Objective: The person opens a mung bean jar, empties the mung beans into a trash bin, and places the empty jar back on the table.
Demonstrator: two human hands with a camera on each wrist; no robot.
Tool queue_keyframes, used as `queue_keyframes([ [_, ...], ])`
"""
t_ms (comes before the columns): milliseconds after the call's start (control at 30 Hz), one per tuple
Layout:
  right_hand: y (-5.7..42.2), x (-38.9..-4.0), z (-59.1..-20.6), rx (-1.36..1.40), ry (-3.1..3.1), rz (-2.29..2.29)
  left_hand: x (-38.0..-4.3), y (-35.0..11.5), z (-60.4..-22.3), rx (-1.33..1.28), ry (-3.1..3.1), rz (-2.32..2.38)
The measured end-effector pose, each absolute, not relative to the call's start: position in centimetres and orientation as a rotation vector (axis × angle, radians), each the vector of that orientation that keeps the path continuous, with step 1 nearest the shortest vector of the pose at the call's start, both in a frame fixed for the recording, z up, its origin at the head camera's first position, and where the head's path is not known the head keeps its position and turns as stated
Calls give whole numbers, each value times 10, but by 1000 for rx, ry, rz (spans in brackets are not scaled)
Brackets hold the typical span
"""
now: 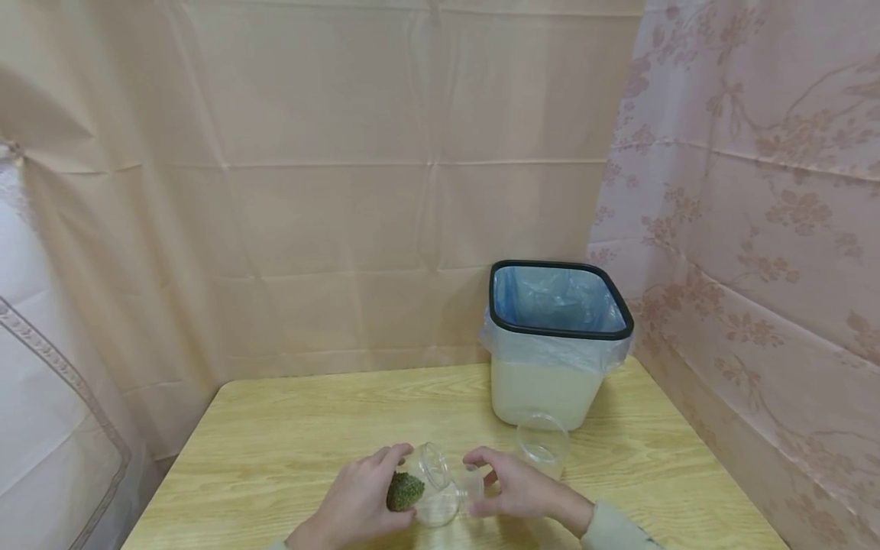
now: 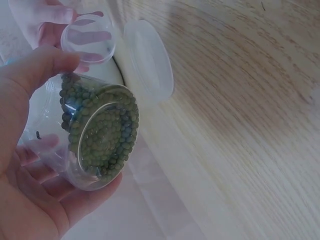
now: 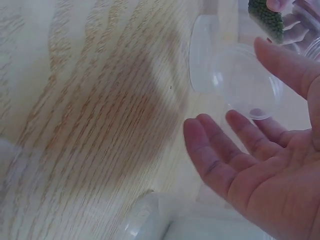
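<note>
A plain beige curtain (image 1: 309,168) fills the background, creased by fold lines; at the right it meets a pinkish cloth (image 1: 777,168) printed with darker blossoms and branches. Below spreads a table (image 1: 275,435) with a pale wood grain. At its back right stands a cream bin (image 1: 539,393) with a black rim (image 1: 560,334), lined with a translucent bag (image 1: 516,347) that hangs over the outside.

Two bare hands work near the front edge. The left hand (image 1: 360,496) curves round a clear jar (image 2: 74,165), thumb on one side and fingers on the other, holding it tipped over with its mouth toward the right hand (image 1: 516,485). The right hand pinches a small clear lid (image 3: 247,82) between thumb and forefinger, the other fingers spread away from it; a pale sleeve (image 1: 615,527) shows behind that wrist.

Just in front of the bin stands a clear cup (image 1: 543,443) (partly hidden by the right hand). On the table, beside the jar and lid, sits a shallow clear dish (image 2: 148,60); whether the jar touches it, I cannot tell. Smallest are the round green beans (image 2: 105,132), massed against the jar's base.
</note>
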State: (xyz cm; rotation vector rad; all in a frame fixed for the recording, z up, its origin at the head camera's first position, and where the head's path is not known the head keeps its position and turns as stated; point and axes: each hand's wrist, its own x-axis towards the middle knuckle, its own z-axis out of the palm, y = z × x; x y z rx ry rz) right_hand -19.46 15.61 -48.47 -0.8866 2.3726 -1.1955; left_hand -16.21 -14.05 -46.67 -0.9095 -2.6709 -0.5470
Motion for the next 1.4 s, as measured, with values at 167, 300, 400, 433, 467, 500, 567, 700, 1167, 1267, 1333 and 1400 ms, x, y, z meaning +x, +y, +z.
queue_keyframes([
  [167,157,-194,-487,-846,2396,-1152,-162,-140,-466,-891,-2688,-546],
  [300,157,-194,-487,-835,2427,-1109,-162,-140,-467,-891,-2678,-538],
  [400,157,-193,-486,-829,2440,-1093,-161,-140,-467,-901,-2668,-540],
  [433,157,-193,-486,-829,2446,-1088,-162,-140,-467,-903,-2666,-540],
  [467,157,-193,-486,-828,2454,-1084,-162,-140,-467,-905,-2665,-540],
  [500,157,-193,-486,-825,2460,-1081,-162,-140,-467,-907,-2663,-541],
  [567,157,-193,-486,-821,2472,-1074,-161,-140,-467,-908,-2662,-538],
  [700,157,-193,-489,-815,2503,-1055,-161,-141,-467,-910,-2670,-543],
  [1167,157,-191,-495,-865,2656,-862,-162,-141,-469,-910,-2676,-523],
  [1267,156,-191,-497,-861,2662,-820,-161,-141,-470,-911,-2685,-527],
  [1333,156,-191,-497,-857,2661,-801,-161,-141,-471,-915,-2696,-536],
  [1400,156,-192,-498,-858,2662,-784,-161,-141,-472,-919,-2707,-542],
])
